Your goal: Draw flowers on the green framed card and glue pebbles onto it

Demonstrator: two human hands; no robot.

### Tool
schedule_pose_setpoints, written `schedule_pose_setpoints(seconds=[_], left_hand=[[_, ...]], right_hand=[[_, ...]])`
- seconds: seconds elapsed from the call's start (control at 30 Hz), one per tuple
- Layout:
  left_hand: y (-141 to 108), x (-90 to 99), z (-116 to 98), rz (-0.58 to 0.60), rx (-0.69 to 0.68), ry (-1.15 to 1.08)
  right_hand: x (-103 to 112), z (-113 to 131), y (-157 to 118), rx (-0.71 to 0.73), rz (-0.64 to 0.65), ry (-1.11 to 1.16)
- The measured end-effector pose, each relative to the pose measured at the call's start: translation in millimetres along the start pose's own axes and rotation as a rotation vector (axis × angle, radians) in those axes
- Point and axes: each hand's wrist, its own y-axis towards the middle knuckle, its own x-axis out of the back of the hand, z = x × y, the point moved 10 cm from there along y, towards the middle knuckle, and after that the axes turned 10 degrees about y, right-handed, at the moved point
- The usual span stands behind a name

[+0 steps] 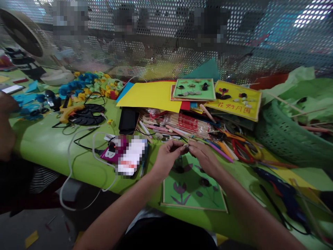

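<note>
My left hand (169, 152) and my right hand (201, 152) meet fingertip to fingertip above the far part of a green picture board (191, 194). Between their pinched fingers is a small greyish piece (185, 146), too small to name; both hands seem to touch it. The board lies flat at the table's near edge, framed with thin sticks, with purple flower and leaf shapes and dark round pieces on it. My hands and their shadow cover part of its far side.
Behind lie yellow sheets (148, 95), finished pictures (194, 89), sticks and pens. At right are red scissors (241, 151), a blue glue gun (286, 194) and a green basket (283, 133). A lit phone (132, 157) and white cable lie left; another person's arm (6, 128) is far left.
</note>
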Motion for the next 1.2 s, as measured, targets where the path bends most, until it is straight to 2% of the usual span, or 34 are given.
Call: schedule_pose_setpoints(seconds=[0.5, 0.67, 0.93, 1.2], left_hand=[[-2, -2.0, -10, 0.013, -0.053, 0.029], [-2, -2.0, -10, 0.004, -0.046, -0.001], [0, 0.5, -4, -0.014, -0.023, -0.006], [-1, 1.1, -3, -0.027, 0.008, -0.026]], right_hand=[[1, -7, 0, -0.021, -0.006, 0.081], [1, -2, -1, -0.016, -0.008, 0.123], [-2, -6, 1, -0.054, -0.015, -0.053], [-3, -2, -2, -0.017, 0.002, -0.013]])
